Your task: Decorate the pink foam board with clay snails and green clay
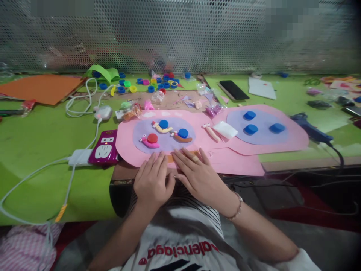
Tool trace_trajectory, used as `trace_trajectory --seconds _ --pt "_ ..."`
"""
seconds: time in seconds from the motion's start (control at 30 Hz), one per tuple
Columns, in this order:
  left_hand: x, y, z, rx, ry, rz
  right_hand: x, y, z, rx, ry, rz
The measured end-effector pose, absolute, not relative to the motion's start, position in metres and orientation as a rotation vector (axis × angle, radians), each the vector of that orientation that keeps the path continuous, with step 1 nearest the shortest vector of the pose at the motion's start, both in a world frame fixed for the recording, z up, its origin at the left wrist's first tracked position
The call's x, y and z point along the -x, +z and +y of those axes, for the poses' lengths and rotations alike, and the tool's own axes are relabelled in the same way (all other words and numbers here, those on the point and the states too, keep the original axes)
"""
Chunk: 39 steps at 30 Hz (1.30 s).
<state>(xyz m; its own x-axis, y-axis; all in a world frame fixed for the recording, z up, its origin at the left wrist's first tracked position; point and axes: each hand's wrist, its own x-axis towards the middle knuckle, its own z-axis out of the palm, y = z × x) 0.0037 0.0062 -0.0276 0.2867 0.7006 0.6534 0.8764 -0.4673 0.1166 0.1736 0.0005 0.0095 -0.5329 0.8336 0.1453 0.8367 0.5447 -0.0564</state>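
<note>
My left hand (pixel 152 180) and my right hand (pixel 196 173) lie flat side by side, fingers stretched out, pressing on a small orange piece (pixel 180 155) at the near edge of a pink foam sheet (pixel 125 141). Just beyond the fingers is a lilac oval (pixel 166 141) bearing three clay snails with bottle-cap shells: a red-capped one (pixel 150 140) and two blue-capped ones (pixel 163 126) (pixel 182 134). A second pink sheet (pixel 296 137) on the right carries a lilac oval with three blue caps (pixel 250 129).
A magenta power bank (pixel 105 149) with white cables lies left of the sheet. A blue glue gun (pixel 308 130) rests at the right. Several coloured caps (pixel 152 83), an orange sheet (pixel 42 88), a black phone (pixel 233 89) and a mesh wall (pixel 180 34) stand behind.
</note>
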Motion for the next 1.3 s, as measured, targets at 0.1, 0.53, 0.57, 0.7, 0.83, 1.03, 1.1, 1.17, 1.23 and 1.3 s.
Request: trace_trajectory --seconds 0.1,0.53,0.57,0.7,0.83,1.03,1.1,1.17,1.23,1.3 --pt "-0.004 -0.027 0.006 2.295 -0.948 -1.454 -0.176 0.009 0.001 1.408 -0.034 -2.655" --pt "-0.005 -0.027 0.006 2.273 -0.978 -1.449 -0.181 0.012 0.002 1.329 -0.013 -2.615" --pt "-0.005 -0.027 0.006 2.277 -0.979 -1.451 -0.180 0.012 0.002 1.304 -0.020 -2.627" --pt "-0.004 -0.027 0.005 2.292 -0.970 -1.470 -0.178 0.012 0.002 1.269 -0.066 -2.679" --pt "-0.005 -0.027 0.005 2.294 -0.972 -1.469 -0.180 0.011 0.000 1.275 -0.099 -2.689" --pt "-0.004 -0.027 0.005 2.287 -0.971 -1.457 -0.180 0.014 -0.003 1.316 -0.101 -2.668" --pt "-0.004 -0.027 0.005 2.295 -0.964 -1.457 -0.180 0.014 -0.004 1.334 -0.085 -2.664" --pt "-0.003 -0.028 0.005 2.305 -0.958 -1.463 -0.182 0.013 -0.005 1.344 -0.067 -2.656" --pt "-0.004 -0.028 0.005 2.306 -0.960 -1.470 -0.184 0.011 -0.005 1.364 -0.047 -2.629" --pt "-0.004 -0.028 0.005 2.305 -0.964 -1.471 -0.187 0.009 -0.006 1.407 -0.028 -2.580"
